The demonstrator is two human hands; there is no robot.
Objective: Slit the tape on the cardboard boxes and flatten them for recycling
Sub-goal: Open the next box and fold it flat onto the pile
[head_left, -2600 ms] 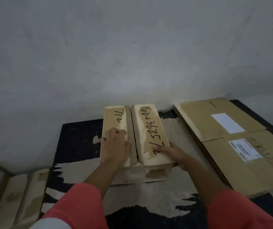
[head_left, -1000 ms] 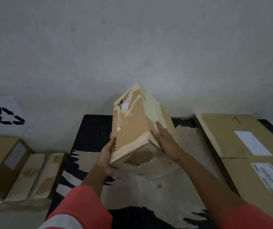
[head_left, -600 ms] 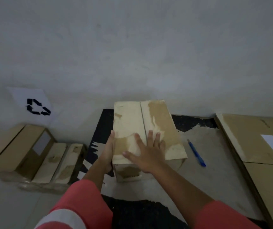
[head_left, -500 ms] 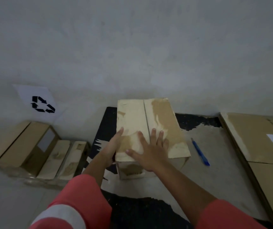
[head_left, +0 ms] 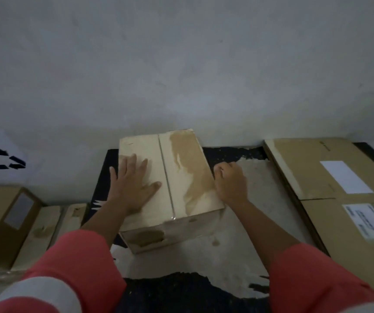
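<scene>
A pale cardboard box (head_left: 184, 163) stands on the black-and-beige mat (head_left: 262, 224), its two top flaps closed with a seam running down the middle. My left hand (head_left: 134, 186) lies flat with spread fingers on the left flap. My right hand (head_left: 231, 186) is down on the mat against the box's right side, its fingers curled over the spot where the blue pen lay. The pen itself is hidden under that hand.
Flattened brown boxes (head_left: 339, 177) with white labels lie on the right of the mat. Several closed boxes (head_left: 7, 222) sit on the floor at left, below a recycling sign (head_left: 0, 157) on the wall. The wall rises right behind the box.
The box was lifted, turned over and set back down. My right hand left the box top and dropped onto the pen beside it; my left hand slid onto the left flap.
</scene>
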